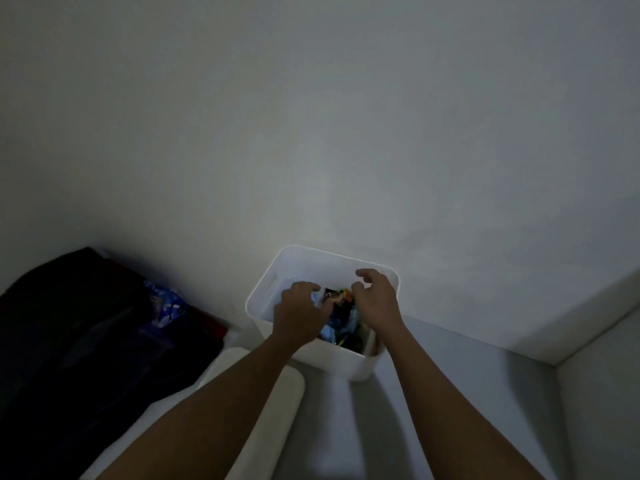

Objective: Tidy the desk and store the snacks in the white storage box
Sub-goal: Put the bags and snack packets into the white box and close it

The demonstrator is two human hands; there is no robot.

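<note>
The white storage box (346,265) stands on the pale surface against the wall, with several colourful snack packets (341,318) piled inside. Both my hands reach into it from above. My left hand (298,311) is over the box's left side, its fingers curled down around a pale blue packet (316,299). My right hand (375,301) hovers over the right side of the pile with loosely curled fingers, and I see nothing between them. The dim light hides detail on the packets.
A flat white rounded panel (277,396), perhaps a lid, lies under my left forearm. Dark fabric (76,334) with a blue patterned item (166,303) is heaped at the left. The wall is right behind the box, and a white ledge (588,323) runs along the right.
</note>
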